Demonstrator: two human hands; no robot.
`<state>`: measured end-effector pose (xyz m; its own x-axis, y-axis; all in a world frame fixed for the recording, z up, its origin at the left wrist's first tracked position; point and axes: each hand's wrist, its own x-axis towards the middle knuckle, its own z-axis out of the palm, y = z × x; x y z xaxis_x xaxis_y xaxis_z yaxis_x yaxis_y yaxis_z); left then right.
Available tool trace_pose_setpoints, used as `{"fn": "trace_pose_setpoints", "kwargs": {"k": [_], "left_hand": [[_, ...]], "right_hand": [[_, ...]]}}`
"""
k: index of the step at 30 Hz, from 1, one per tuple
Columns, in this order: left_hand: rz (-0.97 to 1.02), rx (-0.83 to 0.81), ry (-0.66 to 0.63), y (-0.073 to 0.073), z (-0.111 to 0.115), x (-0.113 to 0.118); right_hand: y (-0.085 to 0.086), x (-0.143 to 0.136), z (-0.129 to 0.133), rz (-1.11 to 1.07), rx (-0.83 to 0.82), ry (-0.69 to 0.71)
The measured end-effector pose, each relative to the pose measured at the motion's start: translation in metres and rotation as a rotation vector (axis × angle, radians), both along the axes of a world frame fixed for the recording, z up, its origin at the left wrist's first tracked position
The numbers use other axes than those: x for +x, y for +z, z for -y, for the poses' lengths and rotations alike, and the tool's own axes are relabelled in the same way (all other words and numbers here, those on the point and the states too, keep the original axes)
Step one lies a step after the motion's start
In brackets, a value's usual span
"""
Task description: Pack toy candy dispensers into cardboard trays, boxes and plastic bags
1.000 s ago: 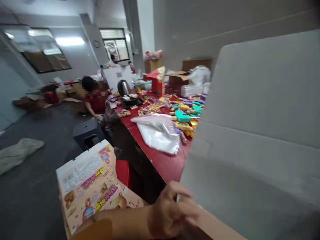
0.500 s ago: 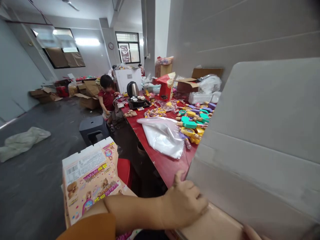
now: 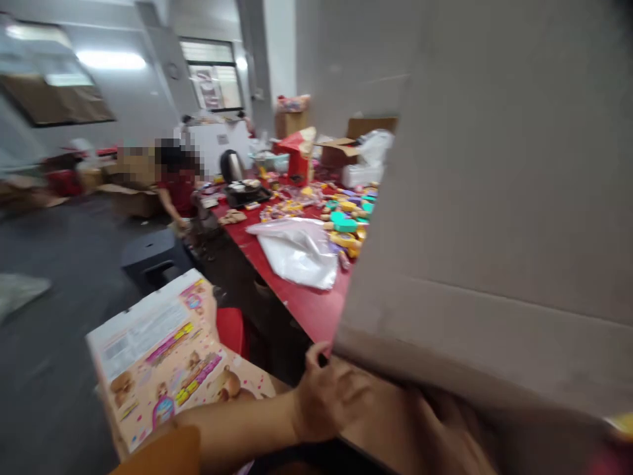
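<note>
A large grey-brown cardboard box panel point(image 3: 484, 198) rises on the right, with a fold line across its lower part. My left hand point(image 3: 333, 396) is at the panel's lower left corner, its thumb raised and its fingers curled over the cardboard edge. Lower right of it, my right hand point(image 3: 445, 429) shows as a blurred shape against the cardboard, in shadow; its fingers cannot be made out. Beside my left forearm lies a stack of flat printed cartons point(image 3: 163, 369) in pink and white, with cartoon pictures.
A red table point(image 3: 316, 313) holds a clear plastic bag point(image 3: 297, 254), colourful toy-like pieces point(image 3: 343, 223), a kettle point(image 3: 231, 166) on a tray and an open carton point(image 3: 341, 152). A dark stool point(image 3: 153, 254) and red stool point(image 3: 232, 330) stand left of it. A person point(image 3: 178, 185) is beside the table.
The view has turned right, so the room shifts left. The cardboard panel has come closer and covers more of the table. My right hand shows more, moved in from the bottom edge.
</note>
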<state>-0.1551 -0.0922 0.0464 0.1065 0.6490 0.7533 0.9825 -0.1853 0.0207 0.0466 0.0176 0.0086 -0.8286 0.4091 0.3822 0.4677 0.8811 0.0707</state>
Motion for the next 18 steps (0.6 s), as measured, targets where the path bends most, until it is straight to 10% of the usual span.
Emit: {"fn": "trace_pose_setpoints", "kwargs": {"k": [9,18], "left_hand": [[0.022,0.104,-0.013,0.025,-0.04,0.002],[-0.116,-0.404,-0.134,-0.021,-0.063,0.006]], "right_hand": [[0.043,-0.056,-0.016,-0.056,-0.461,-0.112],[0.051,-0.013,0.005,-0.456,-0.353,0.111]]}}
